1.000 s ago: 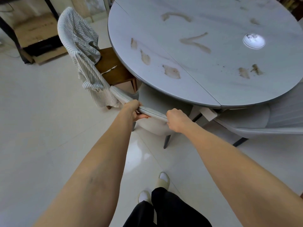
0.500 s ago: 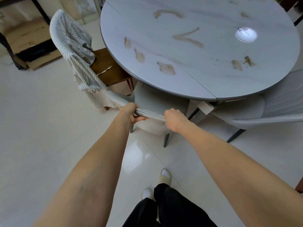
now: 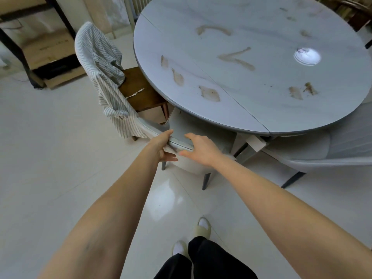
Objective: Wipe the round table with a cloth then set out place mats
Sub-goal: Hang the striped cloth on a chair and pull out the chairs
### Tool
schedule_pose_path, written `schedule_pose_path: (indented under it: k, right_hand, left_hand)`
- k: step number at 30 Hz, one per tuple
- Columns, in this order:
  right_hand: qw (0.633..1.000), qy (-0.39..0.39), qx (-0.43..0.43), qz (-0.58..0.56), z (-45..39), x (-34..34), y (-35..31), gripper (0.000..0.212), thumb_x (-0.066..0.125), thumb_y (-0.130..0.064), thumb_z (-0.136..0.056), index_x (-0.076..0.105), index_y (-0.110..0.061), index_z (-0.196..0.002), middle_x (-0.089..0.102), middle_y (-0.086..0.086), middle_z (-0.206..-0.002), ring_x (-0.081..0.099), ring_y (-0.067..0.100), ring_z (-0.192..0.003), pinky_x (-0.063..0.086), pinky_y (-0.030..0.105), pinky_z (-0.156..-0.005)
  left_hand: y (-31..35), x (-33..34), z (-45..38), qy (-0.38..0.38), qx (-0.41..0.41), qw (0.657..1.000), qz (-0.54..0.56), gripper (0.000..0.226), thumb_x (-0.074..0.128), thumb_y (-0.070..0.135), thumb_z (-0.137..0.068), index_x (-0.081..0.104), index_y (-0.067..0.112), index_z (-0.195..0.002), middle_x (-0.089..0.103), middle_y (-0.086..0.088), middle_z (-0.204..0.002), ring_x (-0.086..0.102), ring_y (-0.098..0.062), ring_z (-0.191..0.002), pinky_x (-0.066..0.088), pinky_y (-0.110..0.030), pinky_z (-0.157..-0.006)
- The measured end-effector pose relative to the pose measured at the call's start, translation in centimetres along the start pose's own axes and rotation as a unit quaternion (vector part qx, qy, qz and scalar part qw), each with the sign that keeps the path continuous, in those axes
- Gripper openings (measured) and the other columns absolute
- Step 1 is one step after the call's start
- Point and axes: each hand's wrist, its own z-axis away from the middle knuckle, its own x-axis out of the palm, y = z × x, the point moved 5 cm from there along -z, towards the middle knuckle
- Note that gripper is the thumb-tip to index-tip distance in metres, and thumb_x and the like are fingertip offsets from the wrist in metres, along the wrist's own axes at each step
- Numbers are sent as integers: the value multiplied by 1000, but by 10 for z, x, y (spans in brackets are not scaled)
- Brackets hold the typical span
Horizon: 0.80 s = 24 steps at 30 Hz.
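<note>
Pale glossy floor tiles [image 3: 50, 168] surround the stained round grey table [image 3: 261, 109] at upper right. Centre frame, the left hand [image 3: 161, 147] grips a grey chair backrest [image 3: 179, 140]; the right hand [image 3: 201, 149] rests there, fingers relaxed.

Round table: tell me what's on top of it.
The round table carries only brown smears, crumbs and a bright light reflection. No cloth or place mats; its far edge is out of frame.
</note>
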Motion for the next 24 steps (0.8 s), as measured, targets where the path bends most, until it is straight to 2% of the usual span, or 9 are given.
schedule_pose_path:
  k: [3, 7, 15, 19, 21, 24]
  right_hand:
    - [998, 6, -15, -60, -12, -11, -10, 58, 62, -38, -91, 46, -13, -141, 53, 7, -140, 52, 23, -125, 45, 38, -104]
    - [998, 4, -23, -61, -39, -23, -30, 43, 59, -29, -94, 54, -12, -134, 60, 8, -130, 58, 21, -117, 48, 36, -99]
    - [997, -4, -71, 5, -127, -13, -132, 26, 57, -23, -93, 64, -5, -111, 65, 8, -106, 60, 28, -102, 50, 40, -90]
    - [998, 8, -60, 22, -197, -2, -202, 28, 56, -22, -93, 65, -3, -111, 67, 12, -108, 60, 31, -102, 50, 42, -89]
    - [998, 20, -49, 17, -233, 2, -237, 27, 56, -20, -93, 64, -1, -111, 67, 13, -106, 61, 32, -100, 51, 42, -87]
    - [999, 16, -32, 18, -273, 8, -279, 21, 54, -19, -92, 64, -3, -100, 66, 12, -96, 62, 32, -94, 49, 40, -77]
  left_hand:
    - [12, -14, 3, 41, 41, 998, -9, 66, 61, 42, -90, 34, 12, -143, 37, -16, -143, 47, -41, -123, 51, -53, -91]
    - [34, -61, 9, 61, 88, 994, -22, 66, 59, 36, -92, 31, 9, -146, 34, -17, -149, 40, -38, -132, 46, -53, -98]
    - [95, -194, 5, 109, 130, 985, 9, 45, 55, 27, -95, 47, 7, -135, 51, -14, -131, 51, -32, -118, 48, -45, -93]
    - [143, -264, -14, 112, 150, 982, 10, 39, 55, 25, -95, 51, 7, -130, 54, -11, -121, 53, -29, -109, 48, -42, -89]
    - [173, -300, -24, 114, 166, 980, -5, 36, 54, 24, -95, 52, 7, -127, 54, -10, -119, 53, -27, -107, 47, -40, -89]
    - [207, -347, -36, 125, 174, 975, -64, 28, 54, 23, -94, 56, 7, -118, 54, -9, -112, 52, -26, -101, 46, -37, -86]
